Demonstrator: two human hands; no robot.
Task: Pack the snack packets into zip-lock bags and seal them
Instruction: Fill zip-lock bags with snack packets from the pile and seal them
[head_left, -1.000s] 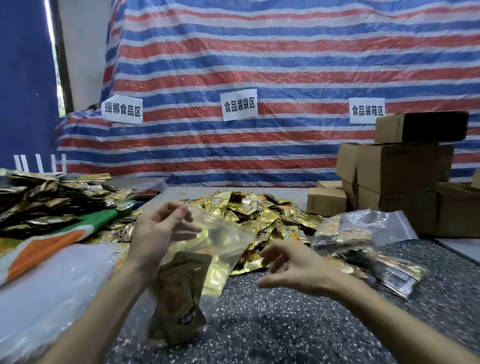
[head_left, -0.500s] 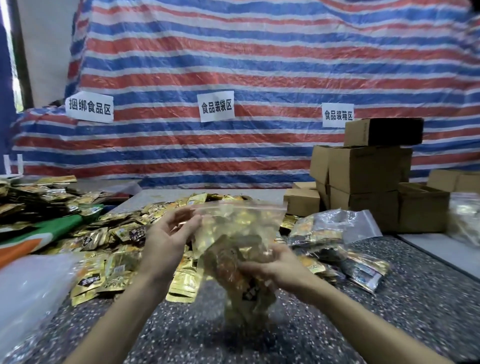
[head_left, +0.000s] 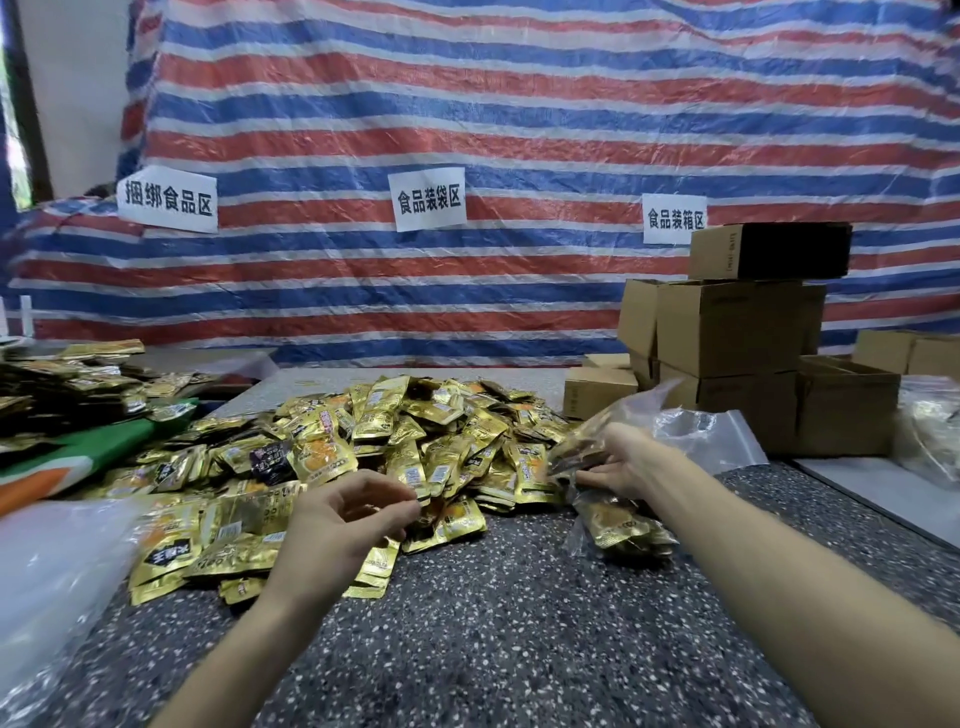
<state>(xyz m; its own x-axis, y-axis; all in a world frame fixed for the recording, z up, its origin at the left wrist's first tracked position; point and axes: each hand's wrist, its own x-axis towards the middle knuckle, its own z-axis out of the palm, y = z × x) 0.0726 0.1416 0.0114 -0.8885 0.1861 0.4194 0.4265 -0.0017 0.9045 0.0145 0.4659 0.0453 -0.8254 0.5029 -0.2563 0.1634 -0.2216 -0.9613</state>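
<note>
Speckled dark-grey stone tabletop (head_left: 493, 634) runs back to a red, white and blue striped tarpaulin wall (head_left: 519, 130) bearing white paper signs (head_left: 429, 199); brown cardboard boxes (head_left: 727, 332) are stacked at the far right. A loose heap of crinkled gold foil snack packets (head_left: 415, 431) covers the table's middle. The right hand (head_left: 623, 462) grips a clear plastic zip-lock bag (head_left: 582, 441) holding packets, blurred, at the heap's right edge, just above another filled clear bag (head_left: 623, 525). The left hand (head_left: 353, 514) hovers over the heap's near edge, fingers loosely curled, holding nothing.
</note>
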